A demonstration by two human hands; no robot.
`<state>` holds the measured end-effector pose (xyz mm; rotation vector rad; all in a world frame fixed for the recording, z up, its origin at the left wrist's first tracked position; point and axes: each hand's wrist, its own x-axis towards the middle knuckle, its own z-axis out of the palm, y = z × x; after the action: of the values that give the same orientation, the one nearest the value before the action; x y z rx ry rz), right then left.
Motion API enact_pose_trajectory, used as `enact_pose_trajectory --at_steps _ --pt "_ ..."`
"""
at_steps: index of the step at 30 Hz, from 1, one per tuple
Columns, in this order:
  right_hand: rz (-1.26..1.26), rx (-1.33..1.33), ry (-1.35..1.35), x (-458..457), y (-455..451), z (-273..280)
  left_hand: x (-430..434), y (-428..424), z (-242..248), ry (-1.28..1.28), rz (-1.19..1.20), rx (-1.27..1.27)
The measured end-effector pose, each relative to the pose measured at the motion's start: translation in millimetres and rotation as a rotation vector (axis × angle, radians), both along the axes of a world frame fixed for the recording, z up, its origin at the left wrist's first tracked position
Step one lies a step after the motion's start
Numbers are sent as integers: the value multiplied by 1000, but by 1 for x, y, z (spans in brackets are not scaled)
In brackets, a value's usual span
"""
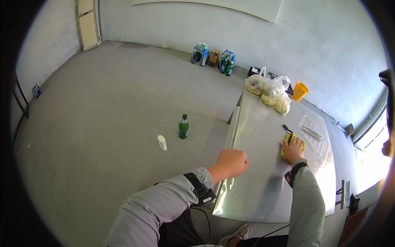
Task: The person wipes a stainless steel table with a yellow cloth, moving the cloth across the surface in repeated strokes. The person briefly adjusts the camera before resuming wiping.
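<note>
My left hand (pixel 232 163) is closed in a fist above the left edge of the metal-topped table (pixel 262 191); no object shows in it. Farther right, my right hand (pixel 293 150) rests on a yellow item (pixel 287 156) with a black strap, lying on the tabletop. Its fingers lie over the item's upper face; whether they grip it I cannot tell. To the right of that hand lies a clear plastic tray (pixel 320 148), with thin rods (pixel 312 133) on it. Clear plastic bags of pale round things (pixel 282 105) sit at the table's far end.
A green glass bottle (pixel 183 129) and a white oval-topped object (pixel 162 143) stand on the floor left of the table. Bottle packs (pixel 227 63) and a brown carton (pixel 213 58) stand by the wall. A yellow bin (pixel 299 91) stands behind the table.
</note>
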<state>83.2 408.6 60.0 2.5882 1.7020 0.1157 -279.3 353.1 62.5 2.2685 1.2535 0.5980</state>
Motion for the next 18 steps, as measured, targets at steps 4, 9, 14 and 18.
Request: enact_pose_trajectory --at_steps 4,9,14,18 --pt "159 -7 81 -79 14 0 12 6 -9 3 30 36" --pt "273 60 44 -147 -10 1 10 9 -10 25 28 5" --pt "398 7 81 -179 -60 8 -2 11 -3 -24 -6 -63" --pt "600 -6 101 -160 -129 16 -19 8 -2 -50 -42 -137"
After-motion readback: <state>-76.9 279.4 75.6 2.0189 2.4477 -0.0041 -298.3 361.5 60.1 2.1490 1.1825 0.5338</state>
